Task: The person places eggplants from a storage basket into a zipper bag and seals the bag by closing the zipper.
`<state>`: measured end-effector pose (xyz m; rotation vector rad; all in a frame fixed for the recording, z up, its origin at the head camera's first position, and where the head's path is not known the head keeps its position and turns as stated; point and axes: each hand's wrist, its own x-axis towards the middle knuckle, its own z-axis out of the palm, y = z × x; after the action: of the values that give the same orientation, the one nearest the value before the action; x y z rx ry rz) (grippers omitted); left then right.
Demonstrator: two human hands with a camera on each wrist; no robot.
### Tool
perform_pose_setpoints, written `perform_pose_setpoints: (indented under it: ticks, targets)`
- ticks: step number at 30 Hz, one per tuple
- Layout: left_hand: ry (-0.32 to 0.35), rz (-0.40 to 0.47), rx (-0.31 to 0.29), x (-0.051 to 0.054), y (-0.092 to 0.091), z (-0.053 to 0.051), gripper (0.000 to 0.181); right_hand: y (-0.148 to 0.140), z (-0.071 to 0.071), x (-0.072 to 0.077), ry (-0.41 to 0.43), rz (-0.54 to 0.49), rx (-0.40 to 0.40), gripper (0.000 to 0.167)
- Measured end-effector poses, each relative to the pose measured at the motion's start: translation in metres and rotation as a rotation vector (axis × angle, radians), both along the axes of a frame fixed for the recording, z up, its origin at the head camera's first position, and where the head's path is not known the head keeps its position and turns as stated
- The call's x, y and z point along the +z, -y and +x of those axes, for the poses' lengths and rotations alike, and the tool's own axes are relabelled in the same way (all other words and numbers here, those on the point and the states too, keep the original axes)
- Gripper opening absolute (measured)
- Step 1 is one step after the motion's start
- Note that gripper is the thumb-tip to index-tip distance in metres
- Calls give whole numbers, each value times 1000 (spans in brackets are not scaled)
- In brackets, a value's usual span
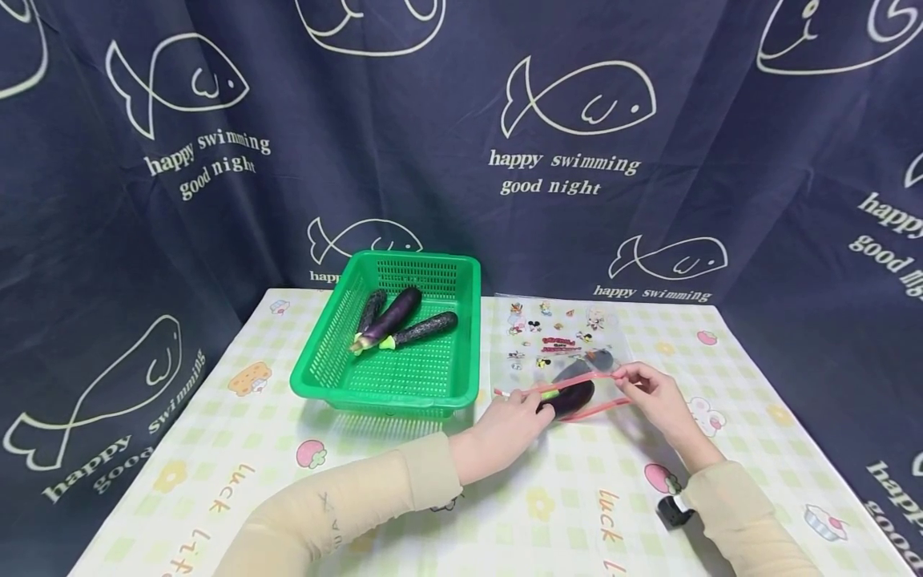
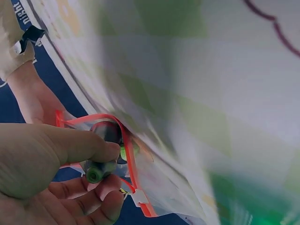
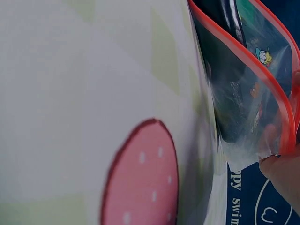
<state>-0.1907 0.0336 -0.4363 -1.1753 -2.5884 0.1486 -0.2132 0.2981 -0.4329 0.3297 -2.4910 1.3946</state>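
A clear printed bag with a red-edged mouth lies on the table. My left hand holds a dark purple eggplant by its stem end, at the bag's mouth. In the left wrist view, thumb and fingers of the left hand surround the stem end. My right hand pinches the right end of the mouth. The right wrist view shows the red rim bowed apart, a dark vegetable within the bag, and part of the right hand.
Left of the bag stands a green basket holding a smooth eggplant and two rough dark vegetables. A dark blue curtain with fish drawings hangs behind the table, which has a patterned cloth.
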Motion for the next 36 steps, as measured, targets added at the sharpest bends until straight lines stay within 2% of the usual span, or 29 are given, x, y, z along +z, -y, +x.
perform_pose_setpoints:
  ticks: [6,15,27,32,36]
  targets:
    - [24,-23,38,3,-6,-3,22,1,0,3,-5,16,-1,11]
    - [14,-9,34,0,-15,-10,23,2,0,4,-9,6,2,10]
    - [54,-44,95,-1,-25,-16,26,2,0,2,3,-15,5,12]
    - [73,-37,88,-1,-23,-17,30,2,1,4,11,-14,2,13]
    - [52,-30,71,-1,-19,-15,27,-2,-2,-3,7,-26,7,12]
